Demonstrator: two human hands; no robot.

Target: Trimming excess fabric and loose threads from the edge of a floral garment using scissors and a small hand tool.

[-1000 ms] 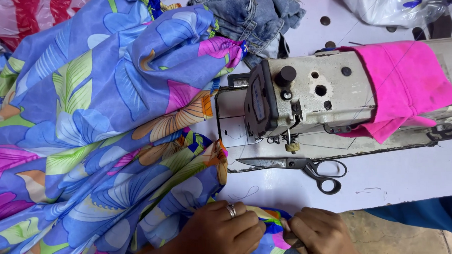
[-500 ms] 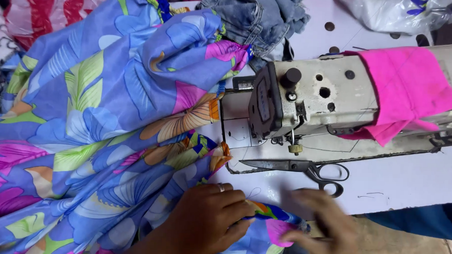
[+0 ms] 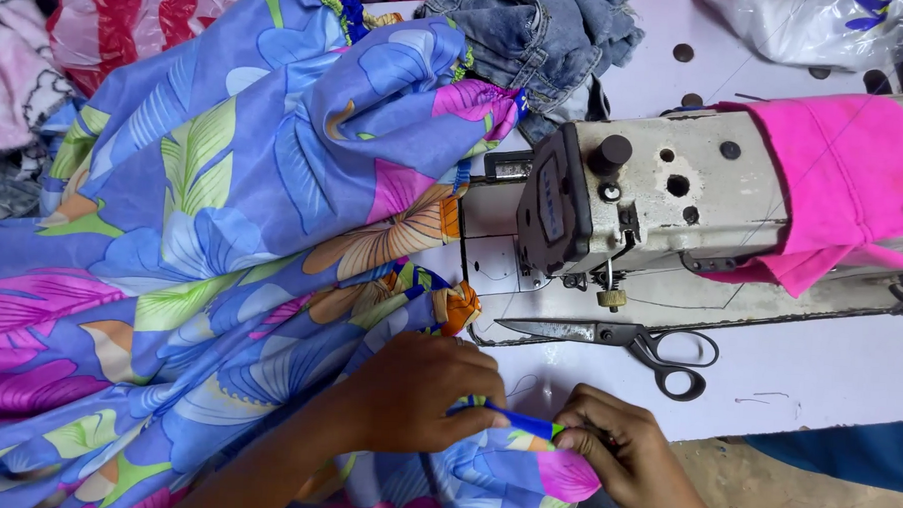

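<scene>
A large blue floral fabric (image 3: 222, 226) with pink, green and orange flowers covers the left half of the view. My left hand (image 3: 417, 388) rests on its near edge and pinches a folded strip of it. My right hand (image 3: 619, 460) pinches the same strip a little to the right, near the table's front edge. The strip is stretched taut between the two hands. A white sewing machine (image 3: 653, 211) stands behind the hands, its needle area just beyond my left hand.
Black-handled scissors (image 3: 624, 340) lie on the white table (image 3: 818, 367) in front of the machine. A pink cloth (image 3: 834, 187) drapes over the machine's arm. Denim clothing (image 3: 529, 36) and a plastic bag (image 3: 810, 26) sit at the back. More striped cloth (image 3: 129, 22) is piled at back left.
The view has shifted slightly. My right hand has moved in from the right and taken hold of the fabric strip, and both hands now hold it taut between them.
</scene>
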